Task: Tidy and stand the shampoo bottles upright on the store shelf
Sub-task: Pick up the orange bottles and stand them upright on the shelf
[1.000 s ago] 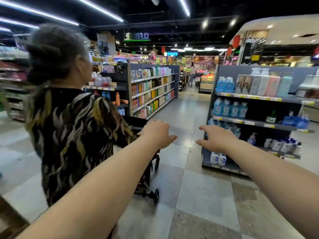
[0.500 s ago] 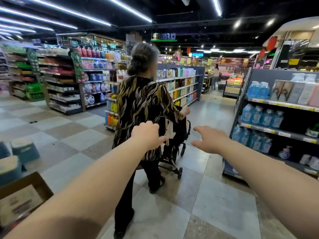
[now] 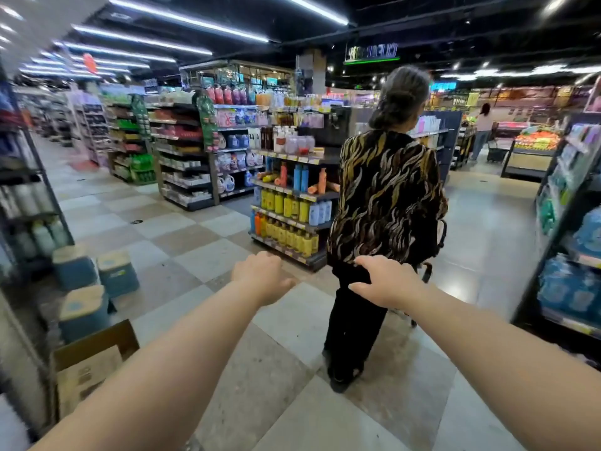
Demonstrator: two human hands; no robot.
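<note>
Shampoo bottles [image 3: 294,177] far ahead in the head view, on the end shelf [image 3: 320,196] of an aisle, well apart from both hands. On the second board from the top: orange and blue ones upright, several orange ones lying on their sides among them. Below, rows of yellow bottles [image 3: 283,203] standing upright, a few pale ones beside them. Stretched forward over the checkered floor [image 3: 201,255], the left hand [image 3: 260,276], fingers loosely curled and released, grasping nothing. Stretched forward likewise, the right hand [image 3: 387,283], fingers relaxed and slightly spread, released, grasping nothing; overlaps in the picture the dark trousers of a person [image 3: 387,196], whether touching cannot be told. That person in a black-and-gold patterned top, back turned, standing before the right end of the shelf and hiding part of it. Mostly hidden in front of that person, a cart [image 3: 426,271]. At lower left on the floor, an open cardboard box [image 3: 91,369], with blue tubs [image 3: 74,266] with pale tops just beyond it. Along the right edge, a rack [image 3: 566,323] of blue packs
</note>
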